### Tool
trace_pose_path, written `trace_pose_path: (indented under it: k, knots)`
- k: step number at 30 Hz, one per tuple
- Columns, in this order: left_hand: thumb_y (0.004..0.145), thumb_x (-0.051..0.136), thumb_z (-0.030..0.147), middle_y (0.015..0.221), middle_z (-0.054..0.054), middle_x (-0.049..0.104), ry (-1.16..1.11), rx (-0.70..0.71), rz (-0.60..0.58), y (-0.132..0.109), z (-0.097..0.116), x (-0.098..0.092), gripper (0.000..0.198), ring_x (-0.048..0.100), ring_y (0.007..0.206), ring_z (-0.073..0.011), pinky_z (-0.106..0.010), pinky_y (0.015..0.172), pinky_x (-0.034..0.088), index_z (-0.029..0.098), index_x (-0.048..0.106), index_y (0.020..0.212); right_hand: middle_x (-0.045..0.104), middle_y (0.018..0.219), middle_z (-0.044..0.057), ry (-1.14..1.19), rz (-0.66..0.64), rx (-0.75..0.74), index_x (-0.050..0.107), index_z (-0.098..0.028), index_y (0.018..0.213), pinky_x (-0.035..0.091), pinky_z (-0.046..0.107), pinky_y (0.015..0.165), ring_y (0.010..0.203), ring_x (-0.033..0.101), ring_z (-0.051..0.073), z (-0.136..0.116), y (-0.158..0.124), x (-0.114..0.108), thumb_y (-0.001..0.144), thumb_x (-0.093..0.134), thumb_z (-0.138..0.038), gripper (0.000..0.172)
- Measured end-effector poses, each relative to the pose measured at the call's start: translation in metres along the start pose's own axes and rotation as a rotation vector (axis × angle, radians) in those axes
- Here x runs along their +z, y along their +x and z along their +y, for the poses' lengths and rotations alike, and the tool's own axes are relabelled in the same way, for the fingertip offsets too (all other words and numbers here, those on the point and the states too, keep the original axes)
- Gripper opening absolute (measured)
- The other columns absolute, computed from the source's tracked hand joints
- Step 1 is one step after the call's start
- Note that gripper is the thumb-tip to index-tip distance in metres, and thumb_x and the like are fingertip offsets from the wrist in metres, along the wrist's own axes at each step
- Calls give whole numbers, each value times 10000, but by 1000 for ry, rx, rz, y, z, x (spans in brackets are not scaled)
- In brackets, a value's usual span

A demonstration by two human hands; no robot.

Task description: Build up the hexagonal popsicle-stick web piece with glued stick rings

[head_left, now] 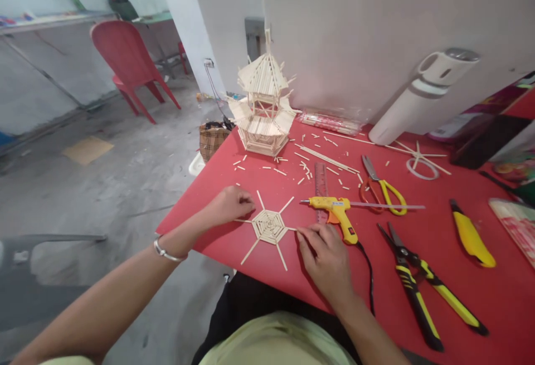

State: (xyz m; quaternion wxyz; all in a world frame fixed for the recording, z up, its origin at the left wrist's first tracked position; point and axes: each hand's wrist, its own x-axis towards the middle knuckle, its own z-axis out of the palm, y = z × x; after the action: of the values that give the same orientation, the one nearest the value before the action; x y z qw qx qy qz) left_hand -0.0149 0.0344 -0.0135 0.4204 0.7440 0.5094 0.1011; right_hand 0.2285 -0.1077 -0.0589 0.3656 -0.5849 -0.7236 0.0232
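stick web (pixel 270 225): in the head view it lies flat on the red table (pixel 384 298), near the edge closest to the person, between the two hands, its six spokes reaching out past the closely set rings. the step in hand looks to me like steadying or lining up this piece by its spokes; the next move would call for a light, even touch, as such thin sticks could snap or a joint give way.

the right hand (pixel 324 253) has its fingertips drawn narrow at the end of the right spoke; they seem to touch it, though i cannot tell whether they pinch it. the left hand (pixel 232 204) is just above the left spoke, fingers curled in and tips close together; whether anything sits between them, i cannot tell.

just beyond the right hand is a yellow glue gun (pixel 332 204), lying across a clear ruler (pixel 320 178). farther back, near the wall, a pagoda-shaped model (pixel 263 78) built of similar sticks stands upright.
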Motion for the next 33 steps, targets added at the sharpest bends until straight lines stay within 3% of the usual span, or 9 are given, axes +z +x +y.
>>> trace_pose_path:
  k: [3, 6, 11, 14, 17, 24, 33]
  knots:
    - [716, 643, 279, 647, 16, 637, 64, 45, 192, -7, -4, -1, 112, 537, 581, -106, -217, 549, 393, 171, 650, 688, 654, 889, 54, 2, 7, -16, 684, -210, 1006, 460, 310, 776, 827, 591, 176, -12, -3, -5, 964, 532, -227, 159]
    - [727, 672, 317, 578, 44, 558, 60, 65, 268, -17, -11, -3, 178, 487, 554, -99, -214, 522, 355, 178, 586, 656, 667, 877, 46, 23, -23, -19, 679, -209, 1001, 445, 276, 735, 803, 607, 159, -27, -10, -7, 962, 544, -257, 148]
    - [831, 622, 366, 678, 7, 640, 92, 147, 297, -31, -21, -4, 242, 577, 641, -126, -240, 601, 415, 182, 634, 675, 650, 860, 28, -47, -100, 66, 674, -227, 955, 404, 267, 682, 808, 606, 168, -41, -20, -1, 907, 631, -407, 191]
    - [923, 522, 363, 847, -24, 690, 194, 250, 322, -39, -26, -1, 293, 636, 764, -145, -255, 687, 458, 194, 674, 738, 632, 835, 18, -73, -154, 109, 664, -229, 887, 385, 271, 673, 799, 597, 169, -43, -21, 4, 890, 650, -423, 194]
    - [904, 577, 412, 1000, -34, 687, 275, 280, 385, -48, -36, 5, 239, 663, 825, -151, -250, 708, 486, 223, 719, 874, 624, 846, 19, -85, -173, 134, 658, -225, 884, 373, 267, 673, 812, 593, 164, -45, -22, 7, 903, 633, -398, 175]
    - [925, 559, 401, 969, -18, 694, 409, 301, 455, -75, -52, 23, 230, 679, 776, -130, -212, 623, 491, 248, 731, 917, 596, 806, 7, -120, -168, 125, 634, -220, 828, 347, 258, 663, 755, 562, 137, -45, -20, 10, 961, 539, -296, 181]
    - [946, 514, 341, 880, -17, 700, 396, 304, 515, -100, -45, 35, 261, 666, 706, -113, -199, 596, 470, 235, 724, 834, 602, 792, 22, -225, -161, 66, 679, -211, 842, 337, 264, 652, 758, 564, 142, -34, -14, 10, 996, 492, -321, 266]
